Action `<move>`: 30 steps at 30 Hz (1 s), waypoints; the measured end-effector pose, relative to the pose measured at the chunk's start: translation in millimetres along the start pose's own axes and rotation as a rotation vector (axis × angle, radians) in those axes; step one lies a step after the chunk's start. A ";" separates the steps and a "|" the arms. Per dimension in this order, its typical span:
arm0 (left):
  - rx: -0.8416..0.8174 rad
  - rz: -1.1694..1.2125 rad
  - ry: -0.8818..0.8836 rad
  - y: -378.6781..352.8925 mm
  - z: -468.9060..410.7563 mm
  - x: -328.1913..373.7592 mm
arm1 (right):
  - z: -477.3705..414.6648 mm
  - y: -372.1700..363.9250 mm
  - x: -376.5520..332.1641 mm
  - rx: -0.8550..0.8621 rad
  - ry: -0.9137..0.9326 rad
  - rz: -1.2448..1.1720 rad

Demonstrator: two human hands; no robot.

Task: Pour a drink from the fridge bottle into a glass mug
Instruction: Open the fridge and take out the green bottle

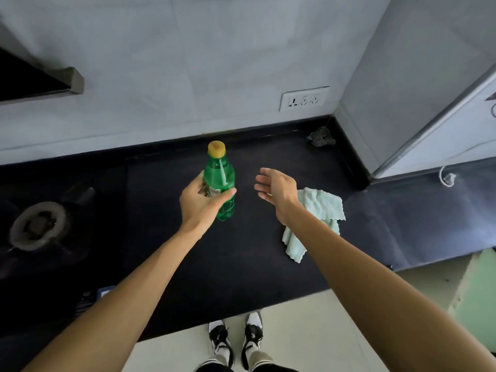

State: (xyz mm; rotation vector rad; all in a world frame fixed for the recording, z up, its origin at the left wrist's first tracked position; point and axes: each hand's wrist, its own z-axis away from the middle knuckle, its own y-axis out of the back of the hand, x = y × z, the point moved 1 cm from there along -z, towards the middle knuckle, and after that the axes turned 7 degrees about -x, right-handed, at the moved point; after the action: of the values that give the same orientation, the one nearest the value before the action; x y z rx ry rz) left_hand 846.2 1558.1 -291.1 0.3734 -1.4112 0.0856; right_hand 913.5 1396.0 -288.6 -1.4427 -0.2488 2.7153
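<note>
Green bottle [220,183] upright at frame centre, grasped by left hand [200,204] over dark surface [166,251]; right hand [276,190] released, empty. Yellow cap [216,149] on: probably unscrewing next; no mug visible.

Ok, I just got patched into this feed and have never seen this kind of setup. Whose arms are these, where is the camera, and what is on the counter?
There is no machine here: these are a person's two bare arms, filmed by one wide-angle camera worn on their head, looking forward and down. That is why you also see their shoes on the floor at the bottom.

The left hand is wrapped around a green plastic bottle, upright, with its yellow cap on. The right hand is open and holds nothing, hovering beside the bottle.

The dark surface is a kitchen counter. On it lie a pale green cloth under the right wrist and a gas burner on the left. A wall socket sits behind, and the grey edge on the right appears to be the fridge. No glass mug is in view.
</note>
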 end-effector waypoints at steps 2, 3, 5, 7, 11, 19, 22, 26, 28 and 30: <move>0.000 -0.006 -0.017 -2.1 -11.5 -7.2 | -11.7 -0.5 5.5 0.025 -0.024 -0.009; 0.002 -0.007 -0.018 -2.3 -17.1 -11.6 | -16.2 -1.4 8.6 0.033 -0.043 -0.021; 0.011 -0.002 -0.008 -3.2 -28.2 -20.6 | -24.7 -2.7 15.2 0.055 -0.088 -0.067; 0.027 0.003 0.001 -4.1 -36.6 -29.3 | -30.9 -4.0 20.7 0.071 -0.115 -0.092; 0.037 0.001 -0.013 -5.9 -47.4 -39.7 | -37.9 -6.6 24.7 0.098 -0.135 -0.095; 0.004 0.003 -0.005 -2.4 -53.8 -57.8 | -42.2 -20.3 20.7 0.110 -0.108 -0.083; -0.027 -0.015 0.003 2.9 -54.6 -64.0 | -40.0 -23.0 20.4 0.116 -0.099 -0.054; -0.072 -0.085 0.072 11.3 -59.4 -66.0 | -34.1 -26.6 22.4 0.130 -0.087 -0.023; -0.101 -0.120 0.088 14.4 -59.4 -65.9 | -29.6 -28.7 22.9 0.136 -0.081 -0.012; -0.126 -0.141 0.096 15.8 -58.5 -64.6 | -24.3 -31.2 22.6 0.138 -0.067 0.004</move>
State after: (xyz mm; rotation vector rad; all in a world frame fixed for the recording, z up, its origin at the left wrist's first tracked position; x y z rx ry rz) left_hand 886.3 1601.2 -357.2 0.3579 -1.2849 -0.0989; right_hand 920.1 1432.4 -315.2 -1.3198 -0.0604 2.7257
